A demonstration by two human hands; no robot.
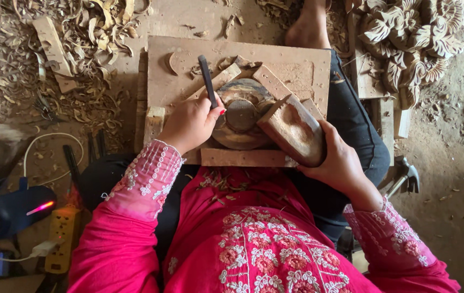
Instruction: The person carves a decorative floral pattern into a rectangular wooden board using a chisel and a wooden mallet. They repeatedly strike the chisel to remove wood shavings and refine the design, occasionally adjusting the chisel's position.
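A round disc (241, 115) is lying on a board (297, 65), sitting between wood strips (242, 157). The left hand (191, 123) is resting left of it, holding a chisel (207, 81); the right hand (336, 160), holding a mallet (292, 130), is sitting right. Shavings (80, 59) are lying far left, a carved panel (411, 38) far right.

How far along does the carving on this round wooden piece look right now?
Early to middle stage. The round blank is wedged between wood strips on the board, with a raised centre disc already cut and shavings strewn about. The left hand sets a dark chisel on its rim; the right hand holds a worn wooden mallet. No fine detail yet.
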